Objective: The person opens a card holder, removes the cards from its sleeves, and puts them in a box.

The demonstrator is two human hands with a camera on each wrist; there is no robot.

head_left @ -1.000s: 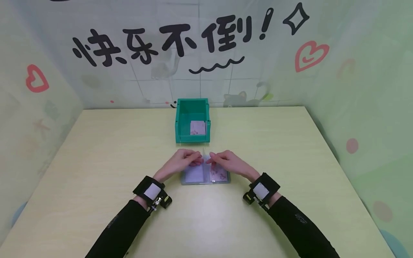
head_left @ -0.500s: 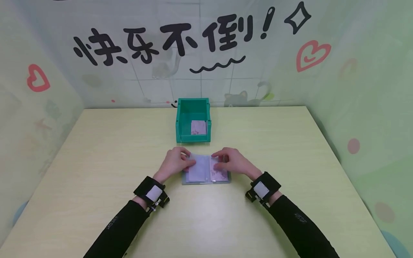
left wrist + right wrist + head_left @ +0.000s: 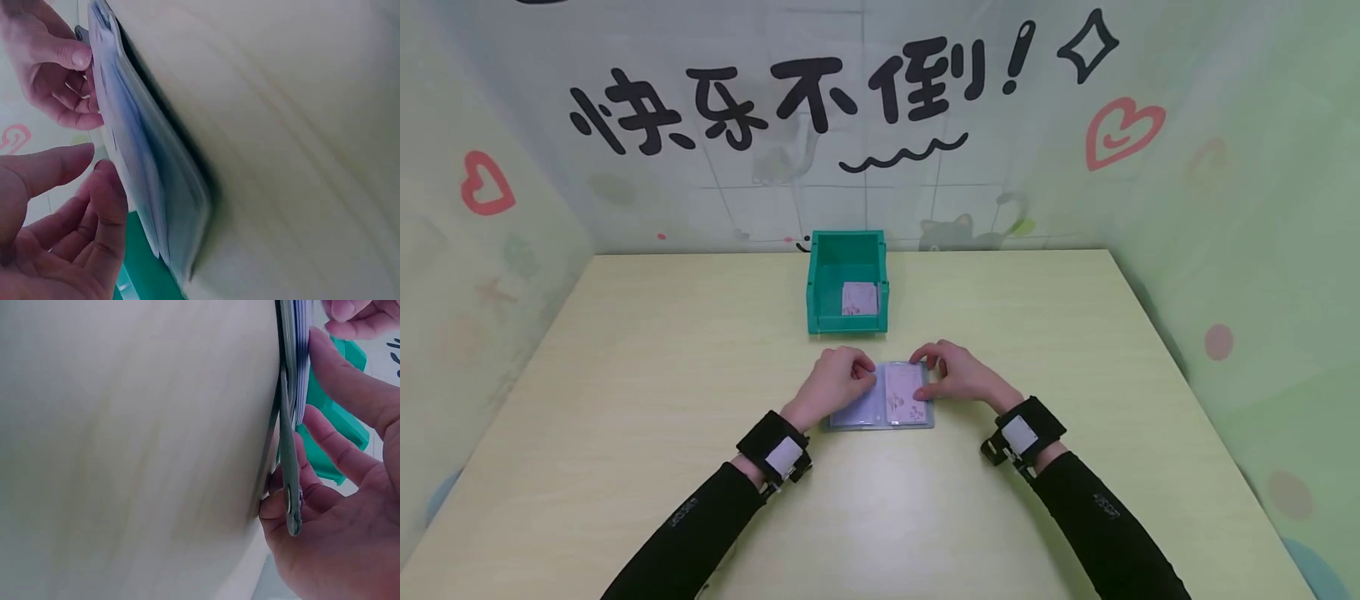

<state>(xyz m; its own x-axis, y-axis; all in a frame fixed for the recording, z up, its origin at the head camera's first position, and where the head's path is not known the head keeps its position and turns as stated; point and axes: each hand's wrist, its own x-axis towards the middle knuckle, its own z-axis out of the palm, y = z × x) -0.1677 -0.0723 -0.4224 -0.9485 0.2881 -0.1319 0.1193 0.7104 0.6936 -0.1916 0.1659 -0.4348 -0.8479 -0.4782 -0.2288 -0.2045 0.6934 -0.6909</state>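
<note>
A small card album [image 3: 880,425] lies spread on the table, its clear pockets over two pages. The right page shows a pink card [image 3: 906,395] with a faint print; the left page [image 3: 859,412] looks pale lavender. My left hand [image 3: 842,375] hovers over the upper left page, thumb and forefinger slightly apart with nothing between them in the left wrist view. My right hand [image 3: 961,372] holds the album's right side: its thumb presses on the top page and its fingers curl about the page edges. In the right wrist view a strap with a metal snap [image 3: 291,503] sticks out past the pages.
Just beyond the album stands a green bin [image 3: 847,325] holding a pink card [image 3: 859,298]. The pale wooden table [image 3: 662,375] ends at a printed backdrop [image 3: 700,200] behind, with similar panels on both sides. A black camera band sits on each wrist.
Both hands started near the album's middle. The left hand drew a clear page leftward, then came back right over the left page; the right hand moved to the right edge, uncovering the pink card.
</note>
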